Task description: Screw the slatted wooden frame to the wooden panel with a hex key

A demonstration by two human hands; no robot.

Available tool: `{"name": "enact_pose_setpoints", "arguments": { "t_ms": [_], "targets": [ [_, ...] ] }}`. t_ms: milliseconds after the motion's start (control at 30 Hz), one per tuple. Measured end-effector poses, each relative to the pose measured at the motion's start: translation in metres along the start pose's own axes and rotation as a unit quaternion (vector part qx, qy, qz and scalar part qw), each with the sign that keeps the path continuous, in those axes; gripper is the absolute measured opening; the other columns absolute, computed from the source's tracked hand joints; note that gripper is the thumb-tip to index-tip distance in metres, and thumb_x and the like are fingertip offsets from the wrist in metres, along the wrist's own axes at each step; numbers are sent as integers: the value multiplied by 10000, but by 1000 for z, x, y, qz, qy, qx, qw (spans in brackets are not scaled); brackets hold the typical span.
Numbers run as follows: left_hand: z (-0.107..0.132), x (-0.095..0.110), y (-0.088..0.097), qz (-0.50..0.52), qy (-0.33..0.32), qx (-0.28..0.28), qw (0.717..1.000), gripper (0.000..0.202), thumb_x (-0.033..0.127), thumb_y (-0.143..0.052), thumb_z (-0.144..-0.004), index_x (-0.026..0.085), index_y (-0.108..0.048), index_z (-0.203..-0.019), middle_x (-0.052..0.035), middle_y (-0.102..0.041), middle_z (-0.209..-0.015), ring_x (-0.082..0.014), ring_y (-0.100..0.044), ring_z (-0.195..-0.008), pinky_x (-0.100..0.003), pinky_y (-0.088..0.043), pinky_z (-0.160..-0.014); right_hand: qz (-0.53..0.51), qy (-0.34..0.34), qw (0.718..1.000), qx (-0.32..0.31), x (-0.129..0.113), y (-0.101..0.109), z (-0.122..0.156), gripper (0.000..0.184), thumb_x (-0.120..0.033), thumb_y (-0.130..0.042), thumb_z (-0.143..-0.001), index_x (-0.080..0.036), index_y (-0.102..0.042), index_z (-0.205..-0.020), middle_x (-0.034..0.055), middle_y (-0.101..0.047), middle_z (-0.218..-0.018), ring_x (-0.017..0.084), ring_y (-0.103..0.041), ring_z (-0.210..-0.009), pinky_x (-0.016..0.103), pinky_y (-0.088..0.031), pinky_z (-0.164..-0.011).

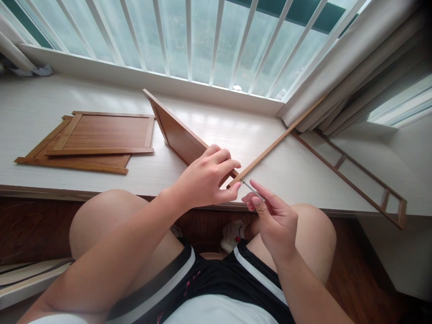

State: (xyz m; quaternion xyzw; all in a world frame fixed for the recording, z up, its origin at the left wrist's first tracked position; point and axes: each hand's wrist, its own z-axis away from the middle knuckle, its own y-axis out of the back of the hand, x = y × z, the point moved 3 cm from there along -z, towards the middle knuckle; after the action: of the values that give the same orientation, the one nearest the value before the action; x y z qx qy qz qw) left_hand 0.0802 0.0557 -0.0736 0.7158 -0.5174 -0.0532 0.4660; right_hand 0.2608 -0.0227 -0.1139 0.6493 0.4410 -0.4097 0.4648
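My left hand point(207, 177) is closed around the near corner of a tilted brown wooden panel point(177, 132) and the near end of a long thin wooden strip point(280, 140) that runs up to the right. Just to its right, my right hand point(275, 216) pinches a thin metal tool point(251, 189) whose tip points at that corner joint. Both hands hover above my knees at the front edge of the white window ledge point(236, 130).
Two flat brown panels point(91, 139) lie stacked on the ledge at the left. A ladder-like wooden frame point(357, 173) rests along the ledge at the right. Window bars point(189, 36) stand behind, a curtain point(340, 76) hangs at the right. A sock-clad foot point(232, 234) shows between my knees.
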Motion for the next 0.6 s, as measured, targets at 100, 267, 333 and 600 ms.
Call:
{"name": "enact_pose_setpoints", "arguments": {
  "t_ms": [100, 267, 333, 600],
  "targets": [
    [0, 0, 0, 3, 1, 1, 1000, 284, 270, -599, -830, 159, -654, -1086, -91, -604, -961, -244, -495, -979, -406, -473, -943, -102, -49, 993, -11, 0, -2, -1, 466, -342, -696, -869, -212, -601, -1307, 58, -728, -905, 158, -638, -716, 314, -541, -668],
    [0, 0, 0, 2, -1, 3, 1000, 284, 267, -599, -827, 158, -656, -1083, -91, -601, -961, -242, -495, -974, -402, -475, -940, -205, -152, 966, -36, 5, -4, -4, 366, -449, -600, -922, -159, -659, -1138, 96, -732, -867, 166, -643, -690, 301, -532, -611],
    [0, 0, 0, 1, 0, 4, 1000, 284, 260, -601, -821, 166, -655, -1084, -90, -598, -964, -243, -497, -974, -408, -476, -940, -223, -191, 954, -68, 6, -6, -4, 410, -511, -546, -934, -130, -696, -956, 115, -725, -817, 173, -644, -666, 304, -532, -588],
    [0, 0, 0, -1, 1, 5, 1000, 288, 261, -603, -821, 165, -655, -1088, -90, -598, -958, -243, -495, -971, -410, -472, -945, -19, -37, 999, 16, -9, 0, -1, 211, -339, -594, -936, -200, -718, -1035, 42, -724, -775, 159, -649, -660, 317, -570, -639]
  ]
}}
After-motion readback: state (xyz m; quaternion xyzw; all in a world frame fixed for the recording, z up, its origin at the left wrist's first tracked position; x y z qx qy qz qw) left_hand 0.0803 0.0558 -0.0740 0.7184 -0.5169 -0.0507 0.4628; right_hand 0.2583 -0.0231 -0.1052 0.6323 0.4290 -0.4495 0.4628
